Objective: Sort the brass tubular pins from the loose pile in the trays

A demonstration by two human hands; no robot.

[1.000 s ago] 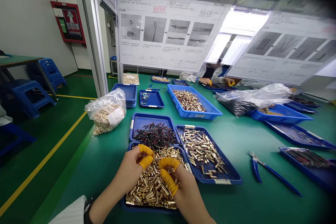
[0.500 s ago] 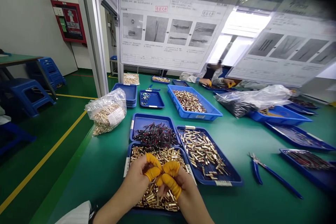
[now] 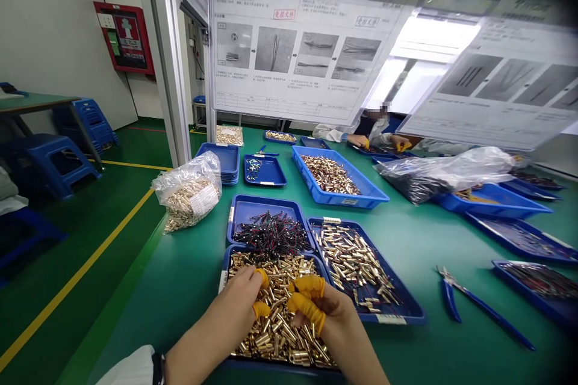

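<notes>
- Over the near blue tray [image 3: 253, 366], held the left hand [image 3: 239, 296] and the right hand [image 3: 333, 308] low, fingertips facing each other but not touching.
- Held left thumb and forefinger parted, both in yellow finger cots [image 3: 262, 278], with brass-coloured sleeves [image 3: 276, 332] visible through the gap; saw nothing pinched there.
- Held right thumb and forefinger, likewise capped, curled nearly together; could not tell whether around a small piece.
- Found the sleeves heaped loose in that tray, at all angles, beneath both hands.
- Judged each sleeve light, rigid and smooth, likely to roll or slide from a slack pinch; best taken across the middle of the barrel, between thumb pad and forefinger, ends uncovered.
- Saw black-and-red wire leads [image 3: 275, 233] tangled in the rear blue tray [image 3: 268, 200]; judged limp and easily snagged, best lifted singly near one end without tugging.
- Spotted wired sleeves [image 3: 354, 258] in the right-hand tray [image 3: 418, 316], just beside; judged safer gripped by metal than by wire.
- Noted blue-handled side cutters [image 3: 450, 302] farther right, handles spread, well apart from both hands.
</notes>
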